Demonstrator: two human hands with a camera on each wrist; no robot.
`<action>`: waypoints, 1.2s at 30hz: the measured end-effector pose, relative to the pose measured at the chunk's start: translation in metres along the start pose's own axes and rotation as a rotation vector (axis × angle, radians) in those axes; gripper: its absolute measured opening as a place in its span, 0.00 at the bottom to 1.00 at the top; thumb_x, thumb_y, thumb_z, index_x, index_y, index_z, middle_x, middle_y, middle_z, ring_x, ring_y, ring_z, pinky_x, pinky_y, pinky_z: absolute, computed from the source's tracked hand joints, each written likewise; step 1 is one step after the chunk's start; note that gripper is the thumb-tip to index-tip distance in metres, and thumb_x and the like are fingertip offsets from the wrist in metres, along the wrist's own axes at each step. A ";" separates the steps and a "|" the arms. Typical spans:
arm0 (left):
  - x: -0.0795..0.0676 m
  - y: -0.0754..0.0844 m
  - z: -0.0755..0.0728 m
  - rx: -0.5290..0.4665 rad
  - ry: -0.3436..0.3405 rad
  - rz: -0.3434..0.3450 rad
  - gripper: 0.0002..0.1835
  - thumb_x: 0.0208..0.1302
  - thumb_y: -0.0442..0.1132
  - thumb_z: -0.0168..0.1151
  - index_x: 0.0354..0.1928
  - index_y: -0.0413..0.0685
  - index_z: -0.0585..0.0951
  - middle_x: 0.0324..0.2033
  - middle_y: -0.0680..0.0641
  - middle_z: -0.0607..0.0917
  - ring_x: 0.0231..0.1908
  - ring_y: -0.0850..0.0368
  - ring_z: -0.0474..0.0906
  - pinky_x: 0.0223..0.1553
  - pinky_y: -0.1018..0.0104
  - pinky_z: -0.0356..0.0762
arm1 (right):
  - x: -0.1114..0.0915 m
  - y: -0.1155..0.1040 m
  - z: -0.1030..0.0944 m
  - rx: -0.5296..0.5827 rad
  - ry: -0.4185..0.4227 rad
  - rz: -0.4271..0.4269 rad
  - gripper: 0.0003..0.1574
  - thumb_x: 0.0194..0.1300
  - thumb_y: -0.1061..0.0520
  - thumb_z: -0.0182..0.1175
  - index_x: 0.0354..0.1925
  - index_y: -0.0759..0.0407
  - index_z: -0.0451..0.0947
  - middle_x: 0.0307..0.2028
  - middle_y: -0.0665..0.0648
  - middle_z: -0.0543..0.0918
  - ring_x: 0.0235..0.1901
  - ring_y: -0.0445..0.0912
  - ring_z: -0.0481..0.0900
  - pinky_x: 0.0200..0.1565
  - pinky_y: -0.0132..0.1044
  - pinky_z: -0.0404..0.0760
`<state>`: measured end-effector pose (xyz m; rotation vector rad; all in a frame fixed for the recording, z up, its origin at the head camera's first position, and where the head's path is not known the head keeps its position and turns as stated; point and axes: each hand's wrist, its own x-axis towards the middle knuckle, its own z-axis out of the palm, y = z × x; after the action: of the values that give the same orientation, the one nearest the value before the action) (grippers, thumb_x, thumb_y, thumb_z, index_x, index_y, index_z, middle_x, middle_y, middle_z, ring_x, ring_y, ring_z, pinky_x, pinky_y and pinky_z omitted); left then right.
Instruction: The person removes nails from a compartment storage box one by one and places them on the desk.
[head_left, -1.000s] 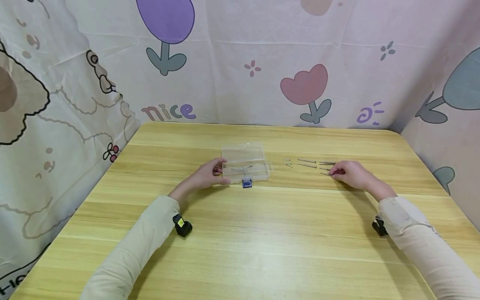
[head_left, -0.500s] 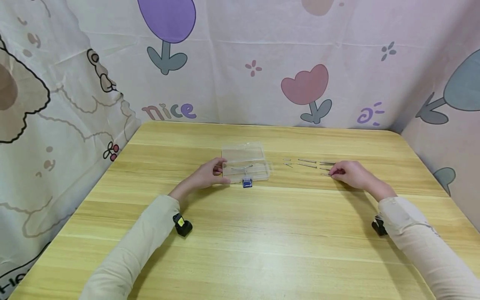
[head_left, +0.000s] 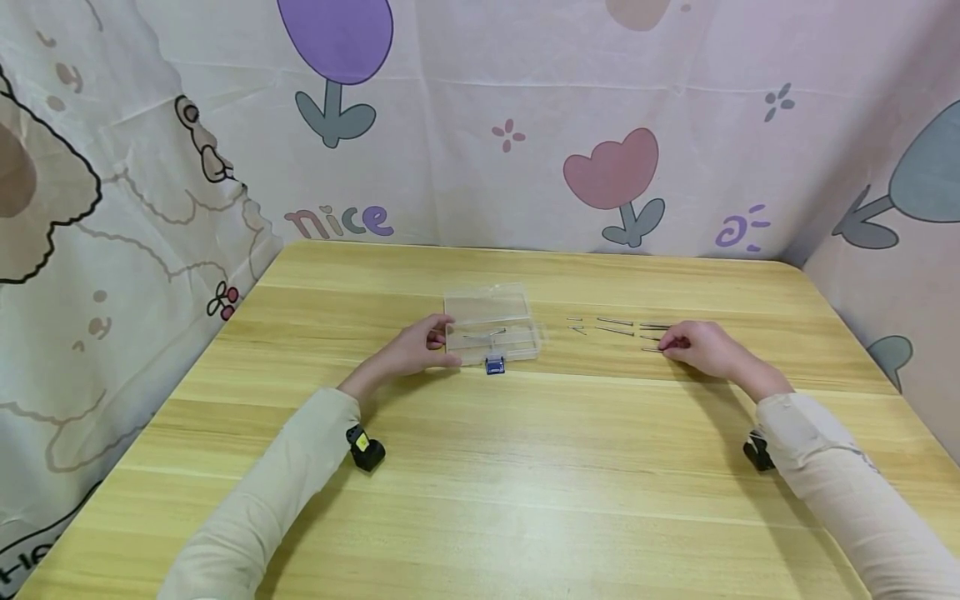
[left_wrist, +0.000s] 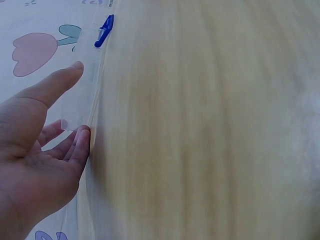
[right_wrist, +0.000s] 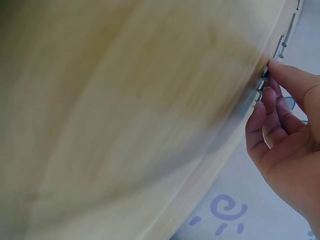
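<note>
A clear plastic box lies on the table with its lid folded back and a blue latch at its front. Inside the box is a nail. My left hand holds the box by its left side, thumb at the front corner and fingers farther back. In the left wrist view the thumb stands apart from the fingers. To the right, my right hand pinches a thin nail between thumb and fingertips, low at the table. Its head end is hidden by the fingers.
Between box and right hand lie two long nails and several short ones. Other dark nails lie just behind the right fingertips. A printed cloth hangs behind the wooden table.
Both hands stay in place. The free end of the nail in my right fingertips has swung slightly toward the table's front.
</note>
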<state>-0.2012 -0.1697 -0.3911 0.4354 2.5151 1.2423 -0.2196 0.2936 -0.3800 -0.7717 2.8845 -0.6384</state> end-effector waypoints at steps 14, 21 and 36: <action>0.000 -0.001 0.000 0.000 0.006 0.002 0.42 0.58 0.42 0.71 0.69 0.36 0.61 0.60 0.36 0.70 0.59 0.41 0.68 0.63 0.53 0.66 | 0.005 -0.007 -0.018 0.023 0.095 0.035 0.05 0.63 0.66 0.62 0.38 0.68 0.83 0.29 0.54 0.81 0.30 0.47 0.73 0.33 0.40 0.73; 0.001 -0.001 0.000 0.004 0.002 -0.008 0.41 0.59 0.40 0.70 0.69 0.37 0.60 0.61 0.36 0.69 0.60 0.42 0.68 0.63 0.54 0.66 | 0.013 -0.019 -0.023 0.021 0.068 0.037 0.08 0.65 0.65 0.61 0.41 0.68 0.82 0.31 0.55 0.82 0.32 0.47 0.73 0.34 0.41 0.73; 0.001 -0.002 0.000 -0.009 0.002 -0.007 0.41 0.58 0.40 0.71 0.69 0.37 0.61 0.62 0.36 0.69 0.60 0.42 0.68 0.63 0.54 0.66 | 0.080 -0.099 0.008 0.078 0.021 -0.182 0.07 0.63 0.68 0.61 0.40 0.69 0.83 0.36 0.59 0.86 0.35 0.51 0.80 0.41 0.46 0.80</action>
<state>-0.2026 -0.1705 -0.3928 0.4234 2.5098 1.2517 -0.2424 0.1734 -0.3440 -1.0304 2.8098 -0.7762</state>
